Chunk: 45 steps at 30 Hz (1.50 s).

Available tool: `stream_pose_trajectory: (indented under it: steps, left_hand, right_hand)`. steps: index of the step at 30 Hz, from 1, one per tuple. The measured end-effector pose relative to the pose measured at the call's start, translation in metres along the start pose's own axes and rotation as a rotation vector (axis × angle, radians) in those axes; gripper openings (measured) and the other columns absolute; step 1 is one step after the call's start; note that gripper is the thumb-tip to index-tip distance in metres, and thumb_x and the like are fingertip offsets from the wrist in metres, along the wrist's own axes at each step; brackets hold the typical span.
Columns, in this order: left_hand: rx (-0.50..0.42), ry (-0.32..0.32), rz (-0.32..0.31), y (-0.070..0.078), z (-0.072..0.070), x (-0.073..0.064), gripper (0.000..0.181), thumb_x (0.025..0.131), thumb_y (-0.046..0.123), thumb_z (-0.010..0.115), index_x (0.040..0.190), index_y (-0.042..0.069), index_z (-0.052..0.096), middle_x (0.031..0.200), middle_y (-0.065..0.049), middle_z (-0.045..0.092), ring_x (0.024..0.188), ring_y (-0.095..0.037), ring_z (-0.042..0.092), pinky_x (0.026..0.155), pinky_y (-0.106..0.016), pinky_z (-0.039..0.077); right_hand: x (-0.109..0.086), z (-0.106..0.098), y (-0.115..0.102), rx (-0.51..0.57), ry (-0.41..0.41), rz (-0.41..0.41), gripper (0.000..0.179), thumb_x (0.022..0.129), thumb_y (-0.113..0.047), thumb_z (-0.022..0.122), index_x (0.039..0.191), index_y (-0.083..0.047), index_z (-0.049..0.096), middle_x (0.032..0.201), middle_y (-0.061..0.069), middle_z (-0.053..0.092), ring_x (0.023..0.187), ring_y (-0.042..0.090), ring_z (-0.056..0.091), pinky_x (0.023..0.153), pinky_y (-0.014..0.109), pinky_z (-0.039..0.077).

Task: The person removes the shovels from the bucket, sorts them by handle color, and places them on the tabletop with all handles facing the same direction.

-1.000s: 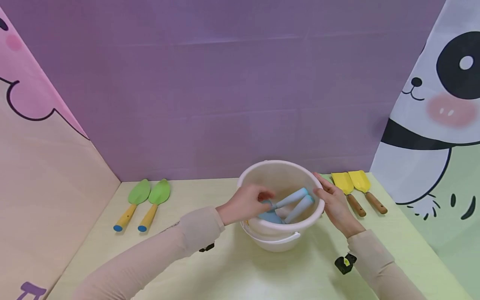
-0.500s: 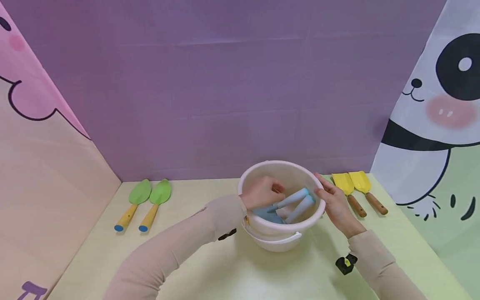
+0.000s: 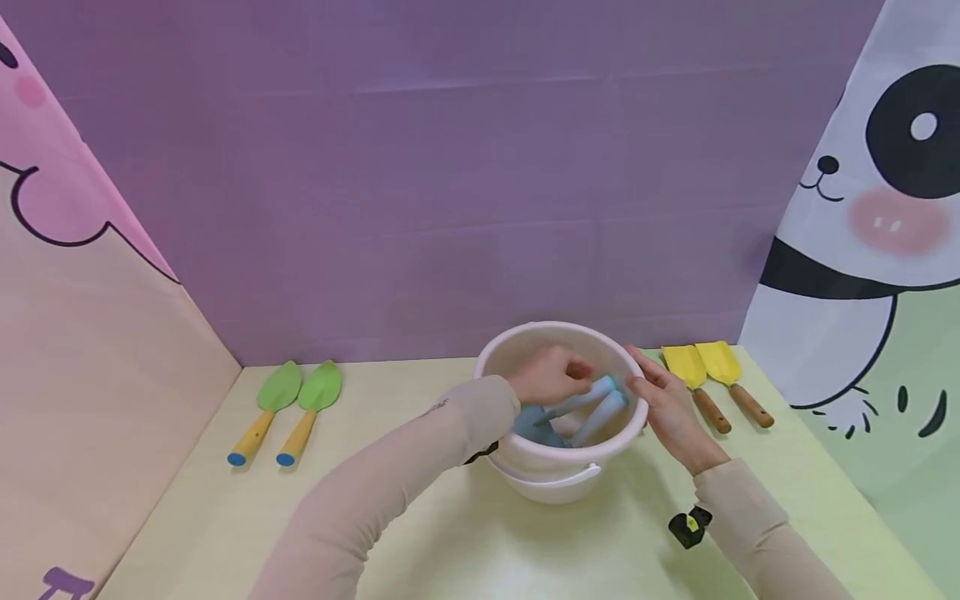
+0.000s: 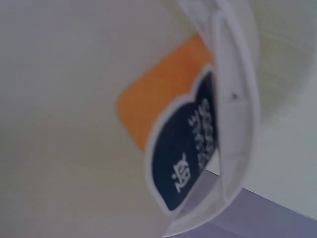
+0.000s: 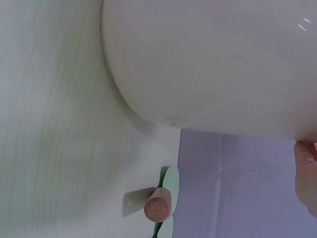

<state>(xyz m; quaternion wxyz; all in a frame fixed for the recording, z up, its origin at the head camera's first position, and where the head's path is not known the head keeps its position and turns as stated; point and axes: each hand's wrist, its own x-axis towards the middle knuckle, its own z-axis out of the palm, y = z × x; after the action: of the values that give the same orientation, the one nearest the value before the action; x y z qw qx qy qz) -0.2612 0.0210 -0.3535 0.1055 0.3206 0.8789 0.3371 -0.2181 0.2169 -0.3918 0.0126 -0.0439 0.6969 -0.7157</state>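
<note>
A white bucket (image 3: 543, 475) stands on the table, with blue toy shovels lying inside. Their pale blue handles, one of them this shovel handle (image 3: 598, 417), point up toward the right rim. My left hand (image 3: 547, 377) is inside the bucket, its bent fingertips over the upper end of the other handle; whether they grip it is hidden. My right hand (image 3: 675, 417) holds the bucket's right rim, thumb on the rim and fingers outside. The left wrist view shows the bucket's orange and dark blue label (image 4: 173, 163); no hand appears there. Part of my right hand (image 5: 307, 178) shows in the right wrist view.
Two green trowels (image 3: 300, 408) with yellow handles lie at the left. Two yellow shovels (image 3: 705, 367) with wooden handles lie at the right. Beside the bucket is a wooden handle end (image 5: 157, 209) near green shapes. A purple backdrop (image 3: 420, 183) rises behind the table.
My left hand has moved right and deeper into the bucket, from its left rim to the upper handle end. The right hand, bucket and shovels have kept their places.
</note>
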Motion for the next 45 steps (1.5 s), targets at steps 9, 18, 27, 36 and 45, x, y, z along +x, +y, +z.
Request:
stream_pose_trajectory:
  steps: [9,18,27,36,45]
  left_hand:
    - [-0.001,-0.097,0.055,-0.005,0.01,0.008,0.043,0.09,0.023,0.055,0.131,0.011,0.051,0.129,-0.001,0.056,0.117,-0.013,0.053,0.096,-0.023,0.042]
    - [-0.014,-0.181,0.119,-0.01,0.026,0.015,0.043,0.087,0.014,0.059,0.129,0.006,0.049,0.129,-0.003,0.055,0.12,-0.009,0.048,0.1,-0.019,0.036]
    - [0.014,-0.312,0.105,-0.008,0.029,0.015,0.049,0.09,0.01,0.054,0.137,0.006,0.04,0.131,-0.004,0.052,0.117,-0.008,0.047,0.099,-0.017,0.035]
    - [-0.061,-0.342,0.097,-0.005,0.027,0.014,0.045,0.089,0.003,0.053,0.133,0.001,0.043,0.128,-0.01,0.055,0.116,-0.013,0.049,0.097,-0.016,0.036]
    - [-0.044,-0.256,0.045,-0.005,0.024,0.013,0.033,0.089,0.006,0.056,0.121,0.001,0.051,0.109,-0.006,0.06,0.092,-0.008,0.05,0.082,-0.015,0.04]
  right_hand:
    - [-0.001,0.001,-0.001,-0.01,-0.007,0.004,0.057,0.092,-0.008,0.044,0.145,-0.006,0.023,0.151,0.011,0.02,0.133,0.02,0.027,0.085,0.011,0.043]
    - [-0.004,0.002,0.003,0.008,-0.024,0.004,0.058,0.091,-0.006,0.042,0.145,-0.006,0.021,0.151,0.014,0.019,0.135,0.024,0.023,0.086,0.012,0.042]
    - [-0.005,0.002,0.002,0.009,-0.024,0.003,0.059,0.091,-0.007,0.042,0.146,-0.005,0.021,0.151,0.016,0.019,0.133,0.024,0.025,0.087,0.013,0.043]
    - [-0.004,0.0,-0.001,0.008,-0.021,0.007,0.058,0.091,-0.007,0.042,0.146,-0.007,0.021,0.152,0.013,0.019,0.134,0.026,0.023,0.086,0.013,0.043]
    - [-0.004,0.0,-0.002,-0.001,-0.018,0.014,0.059,0.091,-0.008,0.043,0.146,-0.007,0.02,0.151,0.014,0.019,0.135,0.026,0.023,0.086,0.013,0.043]
